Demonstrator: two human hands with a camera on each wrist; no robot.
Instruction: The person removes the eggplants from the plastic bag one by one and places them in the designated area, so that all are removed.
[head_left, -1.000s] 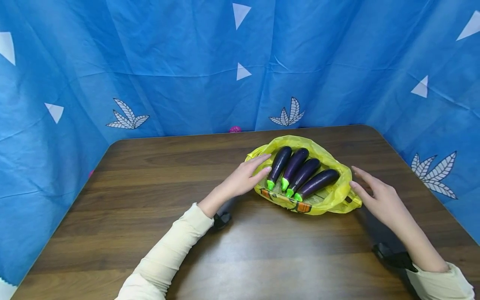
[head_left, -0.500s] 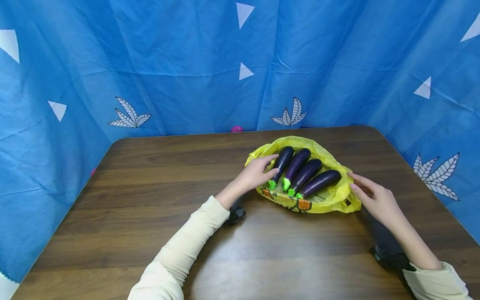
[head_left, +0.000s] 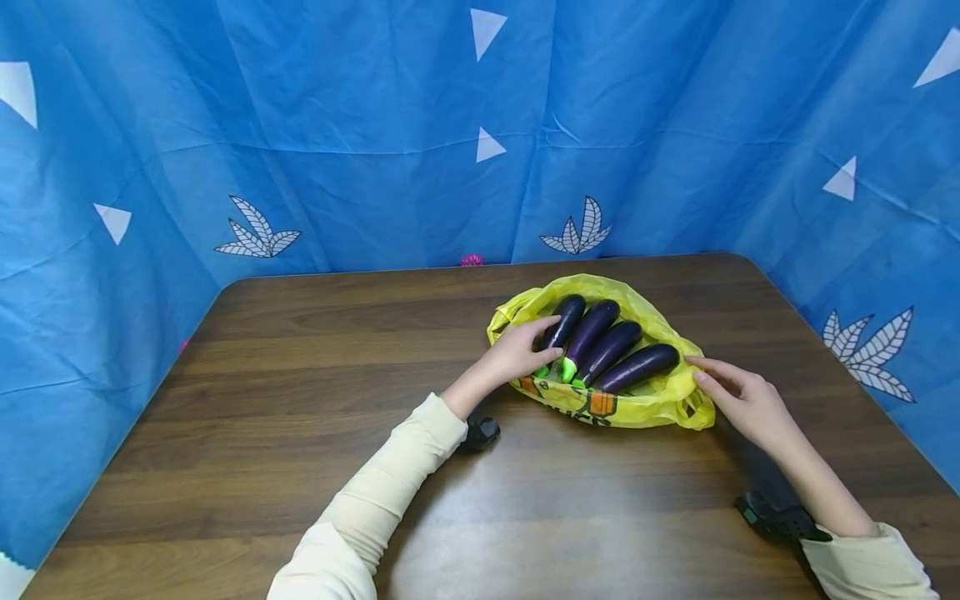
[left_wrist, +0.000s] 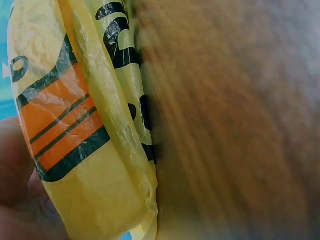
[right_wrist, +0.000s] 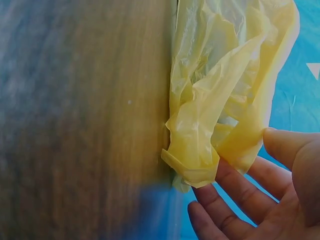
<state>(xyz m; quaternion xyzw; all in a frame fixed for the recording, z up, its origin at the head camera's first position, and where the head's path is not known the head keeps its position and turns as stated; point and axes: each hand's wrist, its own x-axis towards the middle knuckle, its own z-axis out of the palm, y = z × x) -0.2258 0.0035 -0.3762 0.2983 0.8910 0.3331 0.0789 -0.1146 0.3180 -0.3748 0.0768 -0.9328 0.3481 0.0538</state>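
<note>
Several dark purple eggplants with bright green stem ends lie side by side in a spread yellow plastic bag on the table. My left hand reaches over the bag's left rim, thumb and fingers spread over the leftmost eggplant, hiding part of it. In the left wrist view the bag wall, printed orange and black, hides most of that hand's fingers. At the bag's right rim, my right hand pinches the thin plastic. The right wrist view shows the thumb at the rim and some fingers behind the crumpled bag.
The brown wood-grain table reaches back to a blue patterned curtain hanging behind and along both sides. A black wrist camera sits under the left wrist, and another wrist camera under the right.
My left hand has moved right, over the rim and onto the leftmost eggplant. The right hand has come left to the bag, whose right edge shifts slightly inward.
</note>
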